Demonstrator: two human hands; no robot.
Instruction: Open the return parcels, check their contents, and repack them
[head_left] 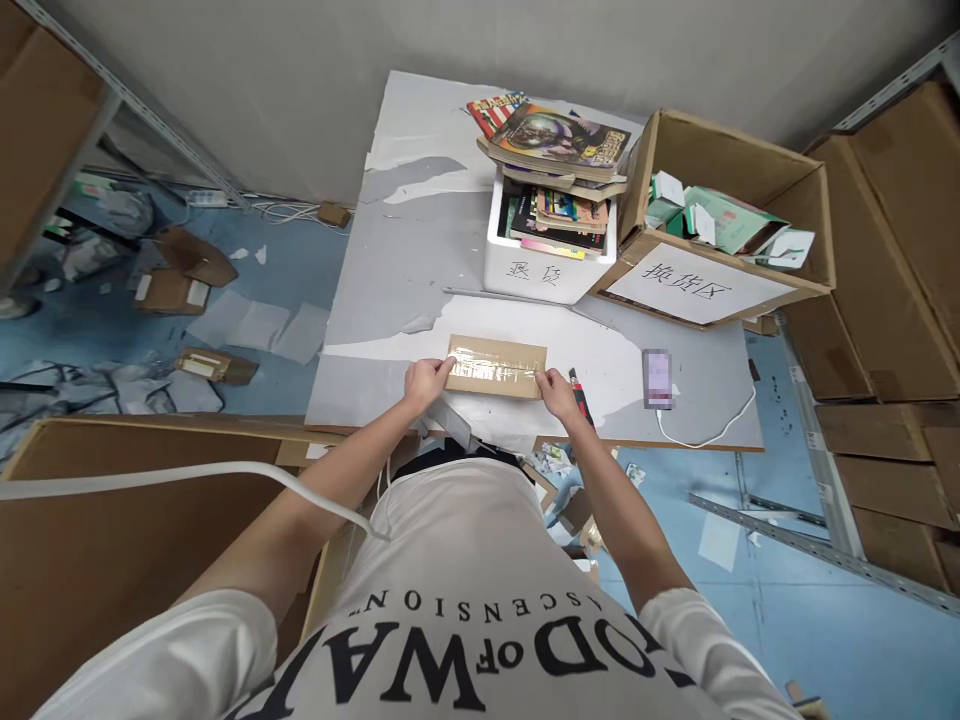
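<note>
Head camera: a grey worktable point(420, 240), patched with white, fills the middle of a cluttered packing room, clock positions taken from the cardboard parcel on it. A deep cardboard box point(112, 590) stands off the table at 8 o'clock, and stacked brown cartons point(892, 480) line the room well out at 3 o'clock. On the tabletop at 2 o'clock, an open carton point(825, 235) with a handwritten Chinese sign holds green-and-white packets point(727, 218). Just beside it, at 1 o'clock, a white bin point(525, 275) marked in Chinese characters is filled with books, more paperbacks point(555, 140) piled on top. Near the table's front edge, over a white patch, is the flat cardboard parcel point(497, 367), glossy clear tape across its face; whether its whole underside rests on the table cannot be told. The left hand point(427, 383) pinches its 9 o'clock end, thumb on top; the right hand point(556, 393) pinches its 3 o'clock end likewise, the fingertips underneath both ends hidden. Out at 3 o'clock lies a smartphone point(658, 375) on a white cable point(709, 440). A red-and-black utility knife point(581, 398) lies just beside the right hand, toward 4 o'clock.
</note>
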